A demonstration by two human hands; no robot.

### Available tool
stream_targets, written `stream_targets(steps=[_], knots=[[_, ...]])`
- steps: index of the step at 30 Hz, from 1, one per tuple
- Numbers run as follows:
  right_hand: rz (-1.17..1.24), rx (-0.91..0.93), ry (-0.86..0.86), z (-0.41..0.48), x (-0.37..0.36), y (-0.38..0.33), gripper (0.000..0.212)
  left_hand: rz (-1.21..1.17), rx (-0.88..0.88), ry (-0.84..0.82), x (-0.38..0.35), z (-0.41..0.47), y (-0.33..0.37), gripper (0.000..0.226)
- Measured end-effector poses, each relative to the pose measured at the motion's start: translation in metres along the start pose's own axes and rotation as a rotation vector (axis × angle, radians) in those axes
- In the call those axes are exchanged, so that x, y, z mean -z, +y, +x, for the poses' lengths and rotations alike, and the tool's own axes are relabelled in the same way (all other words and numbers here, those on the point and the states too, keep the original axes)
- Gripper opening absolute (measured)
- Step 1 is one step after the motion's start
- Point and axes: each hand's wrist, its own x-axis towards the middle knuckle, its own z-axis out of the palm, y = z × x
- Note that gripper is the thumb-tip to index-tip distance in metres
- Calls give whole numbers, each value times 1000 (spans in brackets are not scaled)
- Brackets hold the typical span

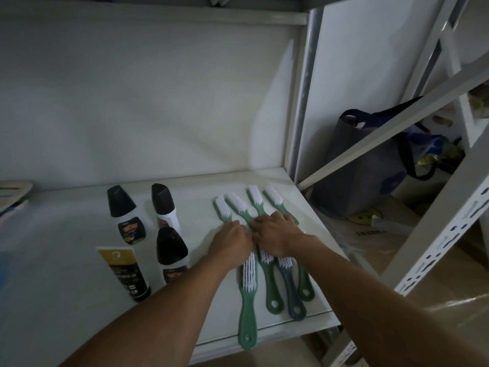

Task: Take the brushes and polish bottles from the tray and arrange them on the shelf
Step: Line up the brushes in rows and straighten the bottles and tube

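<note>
Hidden: both hands lie palm-down over the middle of the brush group, covering where far handles meet near bristle heads. Left hand (230, 241) flat, fingers extended and nearly touching the right hand (275, 235), which is also spread flat; neither grips anything, though whether the fingertips press on the handles cannot be told. The image is dim and motion-blurred, and the bottle labels are unreadable.

Count: eight brushes on the white shelf (79, 260), four far (239, 205) and four near (247, 300). Three polish bottles (127, 215) stand to the left, plus one flat-lying carded tube (124, 274).

Brushes: green plastic handles with hanging holes and white bristles, one darker teal. Bottles: white bodies with black conical caps.
</note>
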Motion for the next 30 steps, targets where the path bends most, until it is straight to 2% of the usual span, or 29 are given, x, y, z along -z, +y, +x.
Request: stream_targets(steps=[3, 7, 12, 16, 21, 26, 30], knots=[[-63, -50, -7, 1, 10, -12, 49, -8, 25, 7, 0, 2, -3, 16], [-104, -80, 1, 1, 15, -26, 48, 21, 29, 16, 5, -1, 2, 15], [-58, -142, 208, 17, 14, -29, 14, 43, 41, 59, 7, 0, 6, 30], [6, -195, 240, 26, 15, -33, 13, -10, 63, 45, 9, -5, 6, 29], [128, -202, 243, 29, 13, -45, 10, -18, 118, 105, 13, -10, 1, 36], [164, -205, 275, 30, 9, -49, 9, 33, 109, 160, 9, -10, -2, 16], [187, -211, 279, 32, 6, -46, 9, 40, 111, 183, 5, -11, -2, 16]])
